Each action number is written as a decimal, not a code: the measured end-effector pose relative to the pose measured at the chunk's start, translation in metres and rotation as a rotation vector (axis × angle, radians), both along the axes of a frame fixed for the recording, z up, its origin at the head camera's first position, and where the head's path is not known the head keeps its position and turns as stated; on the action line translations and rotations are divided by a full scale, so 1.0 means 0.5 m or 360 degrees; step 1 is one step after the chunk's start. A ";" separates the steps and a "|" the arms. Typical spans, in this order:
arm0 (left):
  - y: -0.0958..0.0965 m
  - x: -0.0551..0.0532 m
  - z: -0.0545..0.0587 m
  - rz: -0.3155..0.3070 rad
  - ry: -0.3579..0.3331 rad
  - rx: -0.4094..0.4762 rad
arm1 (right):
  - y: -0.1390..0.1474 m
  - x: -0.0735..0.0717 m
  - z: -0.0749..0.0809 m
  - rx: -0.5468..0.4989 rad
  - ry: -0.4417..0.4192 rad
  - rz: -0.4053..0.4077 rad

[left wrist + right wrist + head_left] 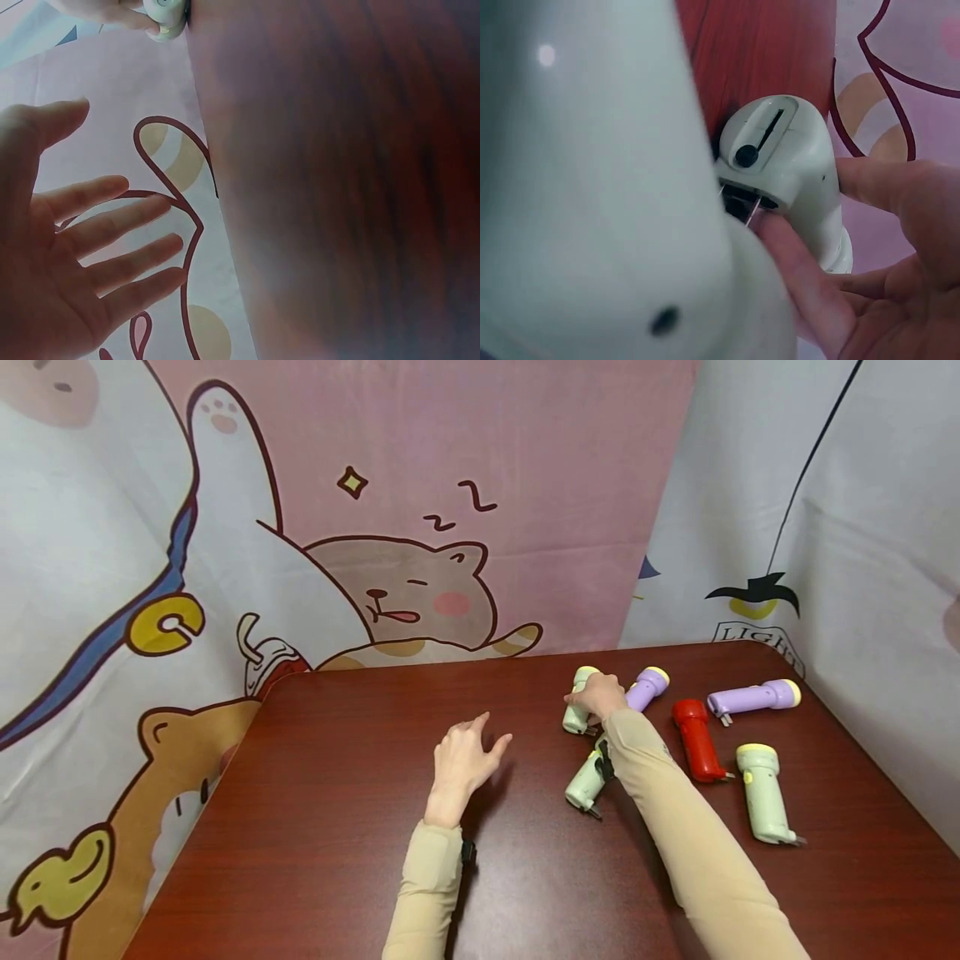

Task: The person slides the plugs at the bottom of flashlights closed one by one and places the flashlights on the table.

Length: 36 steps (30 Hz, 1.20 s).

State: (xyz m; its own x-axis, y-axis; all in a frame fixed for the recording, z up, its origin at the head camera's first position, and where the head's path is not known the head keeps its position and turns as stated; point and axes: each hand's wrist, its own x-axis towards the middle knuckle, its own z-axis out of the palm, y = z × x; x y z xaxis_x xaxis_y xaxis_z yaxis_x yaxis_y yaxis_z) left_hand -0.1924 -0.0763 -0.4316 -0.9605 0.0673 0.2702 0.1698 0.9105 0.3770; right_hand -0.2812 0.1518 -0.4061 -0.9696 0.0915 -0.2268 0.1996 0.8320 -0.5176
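Note:
My right hand [602, 695] grips a pale green flashlight [575, 718] near the back of the table, with thumb and fingers on either side of it. In the right wrist view that flashlight [810, 180] shows its end with a slot and a dark knob, and metal plug prongs beside a fingertip. Another pale green flashlight [584, 785] lies under my right wrist, partly hidden; a large pale green body [615, 195] fills the left of the right wrist view. Over the table's middle, my left hand [462, 760] has its fingers spread and holds nothing.
A purple flashlight [647, 690] lies just beyond the right hand, partly covered. Farther right are a red flashlight [697, 742], a second purple one [752, 697] and a pale green one [767, 797]. Printed cloth [570, 510] hangs behind the brown table [315, 810].

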 end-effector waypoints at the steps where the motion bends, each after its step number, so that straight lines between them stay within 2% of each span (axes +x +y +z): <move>1: 0.001 0.000 0.000 -0.0007 0.0005 0.0006 | 0.001 -0.001 -0.002 -0.0013 -0.0002 -0.0001; 8: 0.008 -0.001 0.009 -0.0077 0.0072 0.0039 | 0.005 -0.005 -0.009 -0.0082 0.0032 0.0045; 14: 0.017 0.000 0.013 -0.0140 0.0125 0.0044 | -0.008 0.000 0.009 -0.0133 0.0067 0.0038; 26: 0.039 0.002 0.018 -0.0235 0.0305 0.0047 | -0.047 0.039 0.046 -0.0186 0.0210 0.0066; 36: 0.063 0.004 0.020 -0.0294 0.0389 0.0008 | -0.065 0.072 0.072 -0.0187 0.0332 0.0065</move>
